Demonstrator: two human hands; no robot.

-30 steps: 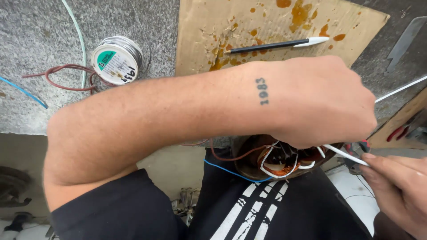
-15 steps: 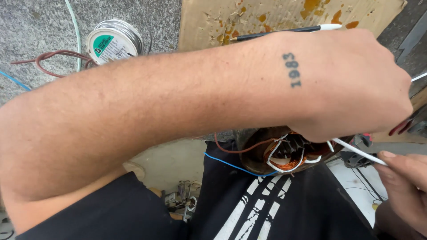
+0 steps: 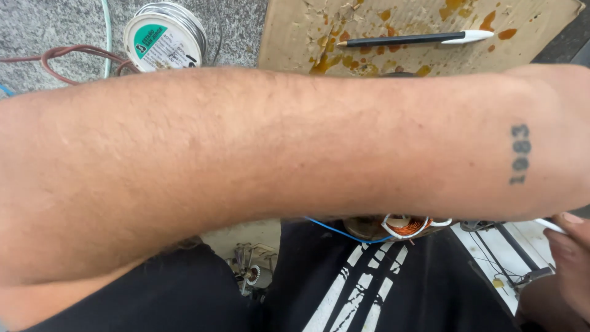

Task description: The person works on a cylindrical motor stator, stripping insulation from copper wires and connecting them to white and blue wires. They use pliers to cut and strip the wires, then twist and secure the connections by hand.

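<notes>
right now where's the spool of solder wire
In the head view the spool of solder wire sits at the top left on the grey surface, just left of the stained cardboard sheet and beyond the forearm.

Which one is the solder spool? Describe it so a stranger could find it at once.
Start at the grey stone surface in the upper left, left of the stained cardboard sheet. There, beside a loop of reddish-brown wire, lies the solder spool, just above the forearm. It is the only round thing there: a coil of silvery wire with a white and green label on its face.
</notes>
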